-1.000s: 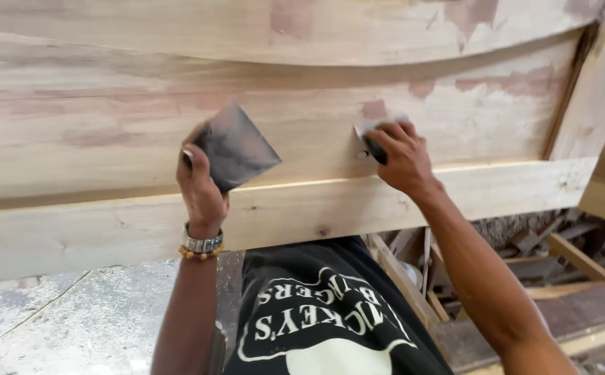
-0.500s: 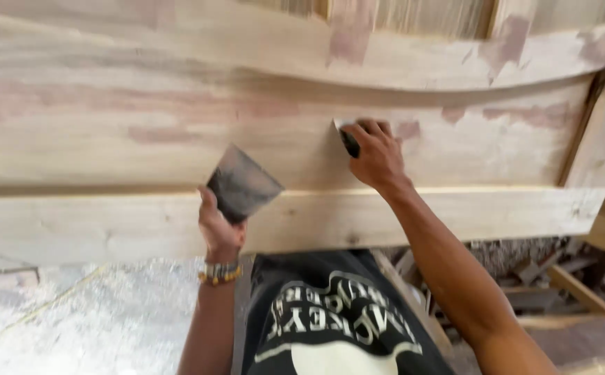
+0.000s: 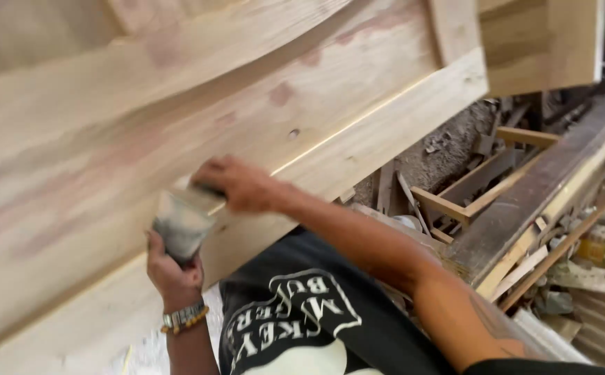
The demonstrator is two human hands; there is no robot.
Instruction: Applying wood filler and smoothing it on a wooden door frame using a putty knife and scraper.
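Observation:
A large pale wooden panel [image 3: 177, 104] with pinkish filler patches stands tilted in front of me. My left hand [image 3: 170, 274], wearing a bracelet and watch, grips a wide flat scraper [image 3: 181, 222] whose blade is smeared with grey filler, held up against the panel's lower rail. My right hand [image 3: 240, 184] is closed around a small tool and rests at the top edge of the scraper blade. The small tool is mostly hidden under my fingers and blurred.
Wood offcuts and a small frame [image 3: 469, 194] lie in a heap to the right of the panel. A long dark plank [image 3: 545, 201] runs diagonally at right, with scraps [image 3: 580, 278] beside it. Another board [image 3: 539, 42] leans at the upper right.
My right hand has come off the panel's face and moved down-left to the scraper in my left hand. The view has tilted and swung right.

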